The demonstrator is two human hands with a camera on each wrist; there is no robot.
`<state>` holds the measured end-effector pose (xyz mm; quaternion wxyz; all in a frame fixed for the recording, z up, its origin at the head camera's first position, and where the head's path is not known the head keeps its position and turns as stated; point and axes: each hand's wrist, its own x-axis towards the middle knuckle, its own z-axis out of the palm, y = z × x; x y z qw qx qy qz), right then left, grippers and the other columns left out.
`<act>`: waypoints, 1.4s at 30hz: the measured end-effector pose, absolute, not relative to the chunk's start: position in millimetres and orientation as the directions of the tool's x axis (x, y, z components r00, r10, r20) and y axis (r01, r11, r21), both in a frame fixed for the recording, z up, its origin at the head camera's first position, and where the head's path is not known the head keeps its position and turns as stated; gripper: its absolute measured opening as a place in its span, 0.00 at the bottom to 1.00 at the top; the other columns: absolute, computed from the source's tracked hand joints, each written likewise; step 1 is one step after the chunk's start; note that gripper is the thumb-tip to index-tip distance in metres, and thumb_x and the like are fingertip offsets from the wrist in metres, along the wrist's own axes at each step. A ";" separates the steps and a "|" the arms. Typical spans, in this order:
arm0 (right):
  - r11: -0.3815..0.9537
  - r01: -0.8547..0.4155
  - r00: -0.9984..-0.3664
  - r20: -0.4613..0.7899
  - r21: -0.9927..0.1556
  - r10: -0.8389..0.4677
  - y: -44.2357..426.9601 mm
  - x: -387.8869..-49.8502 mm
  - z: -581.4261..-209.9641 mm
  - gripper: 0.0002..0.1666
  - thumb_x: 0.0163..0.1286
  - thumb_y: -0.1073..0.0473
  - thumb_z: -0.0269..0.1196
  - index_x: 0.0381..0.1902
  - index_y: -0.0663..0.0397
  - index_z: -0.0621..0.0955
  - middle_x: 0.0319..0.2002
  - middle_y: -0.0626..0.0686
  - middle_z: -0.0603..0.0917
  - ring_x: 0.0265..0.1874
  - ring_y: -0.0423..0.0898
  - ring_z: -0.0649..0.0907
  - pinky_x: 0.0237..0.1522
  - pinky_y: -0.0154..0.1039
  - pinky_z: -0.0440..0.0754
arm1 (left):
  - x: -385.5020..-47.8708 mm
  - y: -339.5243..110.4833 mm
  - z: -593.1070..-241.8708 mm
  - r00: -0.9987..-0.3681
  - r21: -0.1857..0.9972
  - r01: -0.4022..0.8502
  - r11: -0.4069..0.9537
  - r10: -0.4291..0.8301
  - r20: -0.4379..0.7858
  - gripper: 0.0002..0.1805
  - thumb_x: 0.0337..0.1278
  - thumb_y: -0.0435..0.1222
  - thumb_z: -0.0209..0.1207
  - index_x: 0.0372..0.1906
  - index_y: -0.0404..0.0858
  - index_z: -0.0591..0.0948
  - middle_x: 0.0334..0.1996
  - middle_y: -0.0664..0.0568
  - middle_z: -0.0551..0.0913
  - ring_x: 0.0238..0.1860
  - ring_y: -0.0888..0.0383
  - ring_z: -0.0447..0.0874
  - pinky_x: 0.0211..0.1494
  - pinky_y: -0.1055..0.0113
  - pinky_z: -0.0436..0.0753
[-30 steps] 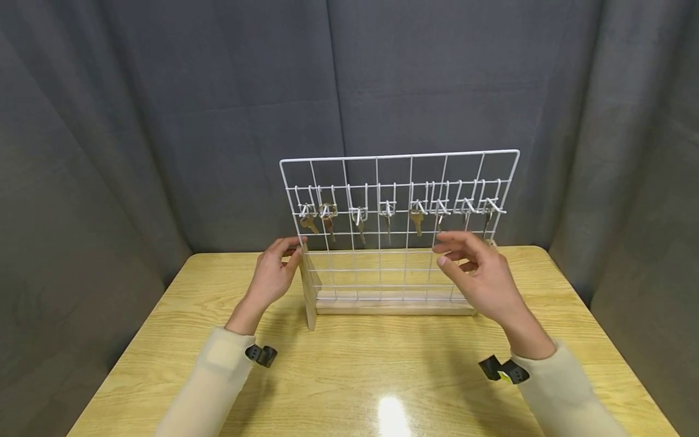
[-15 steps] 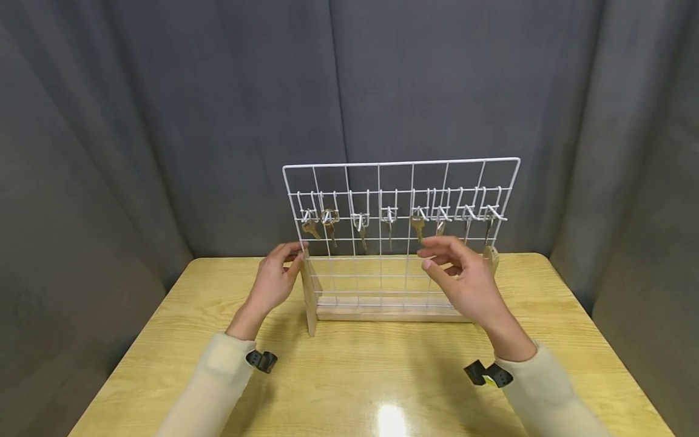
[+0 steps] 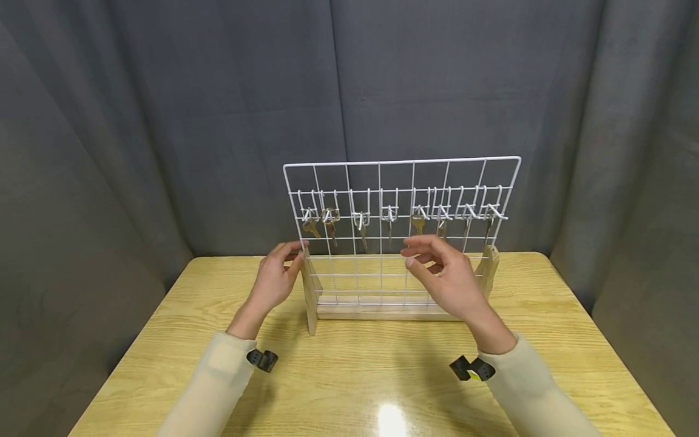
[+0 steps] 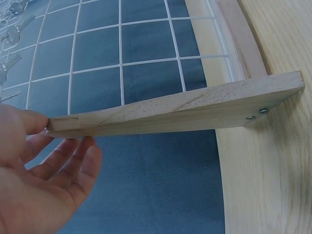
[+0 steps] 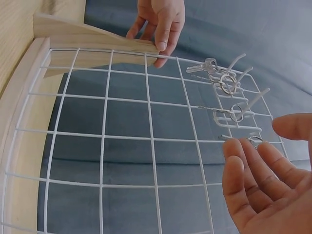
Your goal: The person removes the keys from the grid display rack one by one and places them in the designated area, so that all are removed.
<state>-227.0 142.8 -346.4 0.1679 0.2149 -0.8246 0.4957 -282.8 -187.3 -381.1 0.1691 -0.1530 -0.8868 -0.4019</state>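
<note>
A white wire rack (image 3: 448, 161) stands on wooden supports, with keys hanging on rings from its row of hooks. At its left end my left hand (image 3: 275, 279) grips the top of the wooden side piece (image 3: 309, 291). The left wrist view has the thumb and fingers of that hand (image 4: 46, 170) around the end of the side piece (image 4: 161, 108). My right hand (image 3: 449, 280) is in front of the grid, below a brass key (image 3: 418, 224), fingers loosely bent and holding nothing. Seen from the right wrist, this hand (image 5: 268, 190) is near a key ring (image 5: 236, 113).
The rack's wooden base bar (image 3: 382, 312) lies along the wood-grain table (image 3: 338, 376). Grey curtains (image 3: 229, 121) enclose the back and both sides. At the right end another wooden side piece (image 3: 489, 267) supports the grid.
My right hand has moved left along the front of the rack, uncovering the right side piece. My left hand keeps its grip on the left side piece. The head view has shifted slightly.
</note>
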 end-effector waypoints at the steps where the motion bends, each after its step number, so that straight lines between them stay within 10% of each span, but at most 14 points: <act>1: 0.413 -0.519 -0.853 0.487 -0.748 -0.189 142.0 -227.3 -346.6 0.17 0.73 0.54 0.62 0.59 0.43 0.80 0.49 0.51 0.88 0.42 0.42 0.85 0.40 0.34 0.83 | -282.8 -187.3 -381.1 -0.895 0.660 0.409 0.630 0.136 0.425 0.17 0.75 0.37 0.52 0.62 0.38 0.79 0.56 0.41 0.80 0.56 0.44 0.83 0.52 0.48 0.85; 42: 0.346 -0.525 -0.851 0.467 -0.777 -0.243 92.9 -241.9 -344.3 0.16 0.72 0.57 0.62 0.56 0.46 0.81 0.47 0.50 0.88 0.41 0.45 0.85 0.41 0.40 0.84 | -284.6 -188.9 -383.2 -0.892 0.651 0.416 0.635 0.146 0.427 0.17 0.75 0.38 0.52 0.62 0.38 0.79 0.56 0.41 0.80 0.56 0.44 0.84 0.53 0.46 0.85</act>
